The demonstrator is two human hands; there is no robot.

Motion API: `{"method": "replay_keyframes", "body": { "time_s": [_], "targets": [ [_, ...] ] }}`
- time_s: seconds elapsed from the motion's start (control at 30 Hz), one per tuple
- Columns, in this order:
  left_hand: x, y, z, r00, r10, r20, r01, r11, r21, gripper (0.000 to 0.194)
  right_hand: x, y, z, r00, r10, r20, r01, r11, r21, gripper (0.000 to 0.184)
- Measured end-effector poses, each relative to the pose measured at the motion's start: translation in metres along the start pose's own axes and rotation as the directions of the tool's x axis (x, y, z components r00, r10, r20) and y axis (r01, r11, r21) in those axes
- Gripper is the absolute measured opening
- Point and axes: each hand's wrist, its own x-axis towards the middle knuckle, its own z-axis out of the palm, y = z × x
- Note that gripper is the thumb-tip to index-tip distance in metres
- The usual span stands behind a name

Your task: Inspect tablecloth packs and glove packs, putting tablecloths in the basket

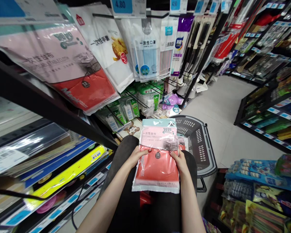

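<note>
Between my two hands is a flat pack of disposable tablecloths, pink above and red below, held upright over my lap with its printed front toward me. My left hand grips its left edge, thumb on the front and the other fingers behind. On the opposite edge, my right hand pinches the pack in the same way. A similar pink pack hangs on the rack at the upper left. A grey shopping basket stands just beyond my right knee, with a similar-looking package partly showing behind the held one.
White glove packs and face mask packs hang on hooks ahead. Green-and-white packs hang lower. Shelves with a yellow package are at left. Bagged goods lie at lower right. A tiled aisle floor runs between racks.
</note>
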Motion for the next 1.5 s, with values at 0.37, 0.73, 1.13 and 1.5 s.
{"method": "replay_keyframes", "body": {
  "time_s": [0.37,0.73,1.13,1.5],
  "targets": [
    [0.0002,-0.0005,-0.0003,1.000,0.012,0.018,-0.012,1.000,0.006,0.034,-0.0004,0.0013,-0.0002,1.000,-0.002,0.003,0.002,1.000,0.010,0.024],
    [0.0017,-0.0024,-0.0026,1.000,0.005,0.020,-0.005,1.000,0.009,0.032,-0.0001,0.0020,0.0004,1.000,0.000,-0.001,0.000,1.000,0.007,0.027],
    [0.0025,-0.0035,-0.0030,1.000,0.008,0.018,-0.008,1.000,0.008,0.034,-0.0011,-0.0024,0.0009,1.000,0.010,0.002,-0.010,1.000,-0.004,0.026],
    [0.0011,-0.0023,-0.0029,0.999,0.018,0.027,-0.019,0.999,0.027,0.036,-0.0017,-0.0035,0.0017,1.000,-0.013,-0.003,0.013,1.000,-0.014,0.023]
  ]
}}
